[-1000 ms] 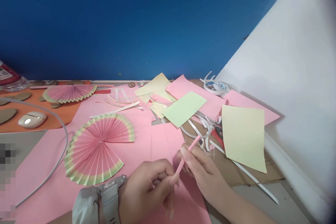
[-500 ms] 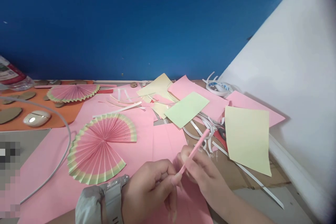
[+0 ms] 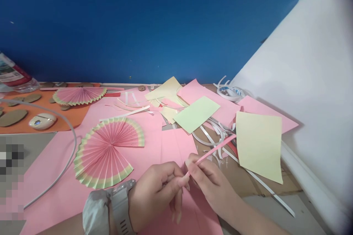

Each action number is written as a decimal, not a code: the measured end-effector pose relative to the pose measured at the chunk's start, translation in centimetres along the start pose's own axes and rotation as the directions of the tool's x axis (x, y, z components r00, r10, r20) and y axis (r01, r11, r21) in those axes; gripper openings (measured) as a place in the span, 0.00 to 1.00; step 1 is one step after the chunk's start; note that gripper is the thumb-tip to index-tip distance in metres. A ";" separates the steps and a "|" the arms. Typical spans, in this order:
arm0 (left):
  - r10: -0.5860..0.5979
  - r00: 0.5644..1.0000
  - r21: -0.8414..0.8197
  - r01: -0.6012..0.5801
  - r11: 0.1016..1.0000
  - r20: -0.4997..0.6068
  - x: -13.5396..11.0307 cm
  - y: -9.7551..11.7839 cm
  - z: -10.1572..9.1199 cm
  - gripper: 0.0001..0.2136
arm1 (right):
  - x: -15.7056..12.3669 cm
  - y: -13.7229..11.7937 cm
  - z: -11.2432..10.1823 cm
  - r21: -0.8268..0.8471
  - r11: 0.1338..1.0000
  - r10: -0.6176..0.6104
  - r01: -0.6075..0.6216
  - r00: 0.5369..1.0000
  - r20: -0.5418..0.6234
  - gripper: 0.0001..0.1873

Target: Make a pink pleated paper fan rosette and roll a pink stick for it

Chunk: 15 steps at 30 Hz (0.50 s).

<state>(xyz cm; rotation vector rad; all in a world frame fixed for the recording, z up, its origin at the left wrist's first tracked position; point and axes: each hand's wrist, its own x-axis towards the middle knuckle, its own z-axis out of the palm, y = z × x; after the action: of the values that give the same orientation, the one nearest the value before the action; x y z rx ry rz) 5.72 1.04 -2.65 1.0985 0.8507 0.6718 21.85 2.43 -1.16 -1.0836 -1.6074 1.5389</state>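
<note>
A narrow pink paper strip [image 3: 216,150] runs between my two hands and slants up to the right. My left hand [image 3: 162,191] pinches its lower end between thumb and forefinger. Close beside it, my right hand [image 3: 208,181] grips the strip a little further along, with the rest sticking out past the fingers. Beneath both hands lie pink paper sheets [image 3: 176,147]. To their left rests a pleated paper fan [image 3: 102,147], pink with a yellow and green rim, spread most of the way round a circle.
A second pleated fan [image 3: 79,96] lies at the back left, near a white mouse [image 3: 42,121] and a plastic bottle [image 3: 16,77]. Green paper [image 3: 197,114], pale yellow paper [image 3: 259,147], white strips and scissors partly covered lie right. A cable [image 3: 72,132] curves across the left.
The pink strip has swung down to the right and now lies at a shallower slant. My right hand has turned slightly with it; the left still pinches its end.
</note>
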 end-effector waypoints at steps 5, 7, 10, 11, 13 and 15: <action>-0.035 0.999 -0.076 0.035 0.996 0.008 0.0 -0.3 0.1 0.14 | -0.2 0.3 0.1 0.008 1.000 0.023 -0.022 0.985 -0.170 0.22; -0.014 1.000 -0.076 0.015 0.997 0.003 -0.1 -0.3 0.1 0.13 | -0.3 0.4 0.1 0.042 0.997 0.070 -0.065 0.990 -0.121 0.22; 0.018 1.000 -0.071 -0.018 0.997 -0.001 0.0 -0.1 0.0 0.14 | -0.2 0.3 0.1 0.033 0.997 0.072 -0.072 0.997 0.009 0.21; 0.018 1.000 -0.067 -0.018 0.998 -0.001 0.0 0.1 0.0 0.14 | -0.2 0.2 0.1 0.022 0.999 0.050 -0.050 0.999 0.011 0.21; 0.010 1.000 -0.053 -0.010 0.999 0.003 0.0 0.3 0.0 0.15 | -0.1 0.1 0.0 0.010 1.000 0.020 -0.019 0.999 -0.040 0.21; 0.001 1.000 -0.038 -0.001 0.999 -0.003 0.0 0.3 0.1 0.15 | -0.1 0.0 -0.1 0.025 0.999 0.024 -0.022 0.997 -0.080 0.21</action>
<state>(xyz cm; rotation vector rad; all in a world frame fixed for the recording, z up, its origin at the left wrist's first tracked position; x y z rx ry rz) 5.76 1.07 -2.32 1.0644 0.8365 0.6880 21.99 2.35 -1.18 -1.1394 -1.5238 1.5069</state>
